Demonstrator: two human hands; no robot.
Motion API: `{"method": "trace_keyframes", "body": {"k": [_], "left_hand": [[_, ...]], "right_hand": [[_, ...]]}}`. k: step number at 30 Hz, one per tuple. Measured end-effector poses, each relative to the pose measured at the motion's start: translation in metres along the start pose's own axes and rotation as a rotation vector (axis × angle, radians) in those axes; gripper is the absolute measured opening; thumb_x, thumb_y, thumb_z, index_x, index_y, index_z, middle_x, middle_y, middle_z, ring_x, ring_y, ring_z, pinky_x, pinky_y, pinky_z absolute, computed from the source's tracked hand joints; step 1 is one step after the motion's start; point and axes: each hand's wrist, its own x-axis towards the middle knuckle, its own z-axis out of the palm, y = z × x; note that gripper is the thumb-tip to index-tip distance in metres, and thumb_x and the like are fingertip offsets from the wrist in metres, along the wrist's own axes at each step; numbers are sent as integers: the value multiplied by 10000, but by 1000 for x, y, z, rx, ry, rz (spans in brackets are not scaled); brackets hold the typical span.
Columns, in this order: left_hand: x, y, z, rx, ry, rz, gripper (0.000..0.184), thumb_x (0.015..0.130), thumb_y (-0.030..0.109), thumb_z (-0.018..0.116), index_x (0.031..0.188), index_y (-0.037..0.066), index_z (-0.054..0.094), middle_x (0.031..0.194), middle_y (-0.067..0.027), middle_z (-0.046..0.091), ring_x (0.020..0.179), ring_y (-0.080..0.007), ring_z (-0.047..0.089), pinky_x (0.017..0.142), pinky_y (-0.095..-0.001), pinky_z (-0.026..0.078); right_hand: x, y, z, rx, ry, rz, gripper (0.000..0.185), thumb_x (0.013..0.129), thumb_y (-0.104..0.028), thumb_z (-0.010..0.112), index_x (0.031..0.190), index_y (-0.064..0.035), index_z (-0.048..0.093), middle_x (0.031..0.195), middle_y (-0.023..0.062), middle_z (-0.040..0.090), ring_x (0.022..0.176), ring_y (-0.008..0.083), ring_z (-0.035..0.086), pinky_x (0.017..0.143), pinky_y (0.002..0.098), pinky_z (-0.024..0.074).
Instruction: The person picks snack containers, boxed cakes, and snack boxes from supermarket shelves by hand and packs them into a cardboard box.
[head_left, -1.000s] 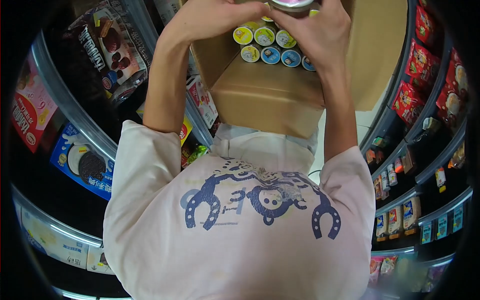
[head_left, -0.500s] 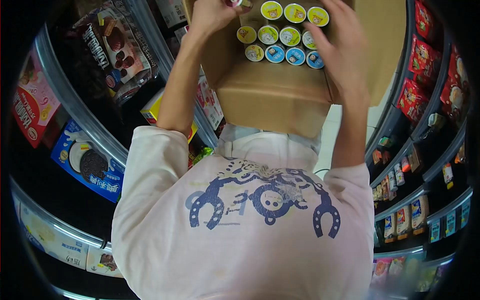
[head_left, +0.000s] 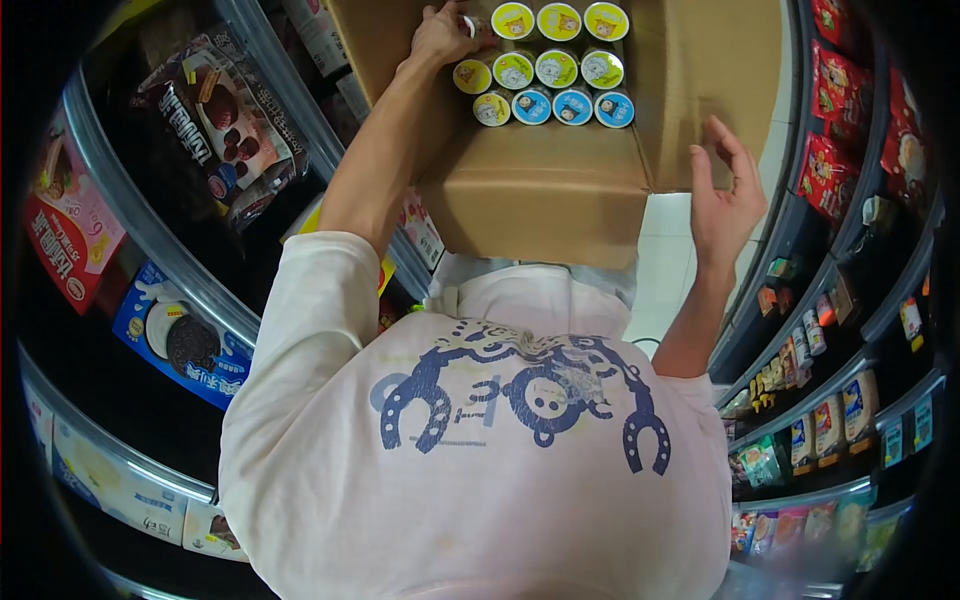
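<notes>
An open cardboard box (head_left: pixel 540 205) stands in front of me. Inside it, round canisters are packed upright in rows: yellow lids (head_left: pixel 558 21) at the back, green lids (head_left: pixel 557 68) in the middle and blue lids (head_left: pixel 572 107) nearest me. At the box's left inner side, my left hand (head_left: pixel 440 40) is closed around a canister (head_left: pixel 468 27), mostly covered by the fingers, beside the back row. My right hand (head_left: pixel 728 205) is off to the right near the box flap (head_left: pixel 710 80), fingers apart and slightly bent, holding nothing.
Shelving with a blue cookie box (head_left: pixel 185 335) and a dark snack bag (head_left: pixel 225 130) runs along my left. On the right, curved shelves hold red packets (head_left: pixel 830 180) and small bottles (head_left: pixel 828 425). Pale floor tiles (head_left: pixel 668 235) show beside the box.
My right hand has pulled back from above the canisters to outside the box on the right. My left hand, with its canister, sits slightly lower and further left in view.
</notes>
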Motion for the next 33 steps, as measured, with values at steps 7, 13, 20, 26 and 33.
{"method": "trace_keyframes", "body": {"k": [7, 13, 20, 26, 33], "left_hand": [[6, 7, -4, 15, -70, 25, 824, 567, 355, 825, 1275, 62, 525, 1161, -189, 575, 1110, -317, 544, 959, -366, 464], [7, 14, -13, 6, -145, 71, 909, 542, 364, 835, 1320, 53, 483, 1209, -224, 550, 1150, -335, 528, 981, -368, 452], [7, 6, -9, 9, -147, 165, 922, 542, 372, 838, 1310, 10, 479, 1159, -227, 581, 1124, -344, 535, 962, -386, 453], [6, 13, -14, -50, -98, 40, 793, 637, 314, 780, 1337, 91, 482, 1309, -184, 490, 1205, -364, 485, 1011, -401, 427], [-61, 35, -83, -215, 298, 27, 628, 764, 303, 692, 1312, 57, 510, 1269, -204, 537, 1203, -344, 504, 1007, -398, 422]], "right_hand": [[-14, -3, 1, 28, -18, 38, 286, 814, -39, 674, 1099, -34, 665, 1034, 100, 683, 962, 213, 648, 868, 323, 494], [-15, 0, -6, 12, 16, 60, 292, 812, -39, 671, 1104, -41, 663, 1034, 99, 685, 967, 212, 648, 867, 322, 495], [-27, -8, -14, -8, 4, 81, 306, 811, -43, 666, 1116, -35, 652, 1031, 110, 679, 963, 222, 647, 862, 330, 495], [-48, -16, -48, -19, -25, 133, 313, 806, -53, 666, 1115, -9, 637, 1017, 131, 671, 931, 245, 644, 850, 339, 497], [-34, -20, -80, -2, -145, 17, 321, 809, -67, 660, 1123, -9, 630, 1017, 140, 668, 945, 254, 645, 829, 346, 502]]}}
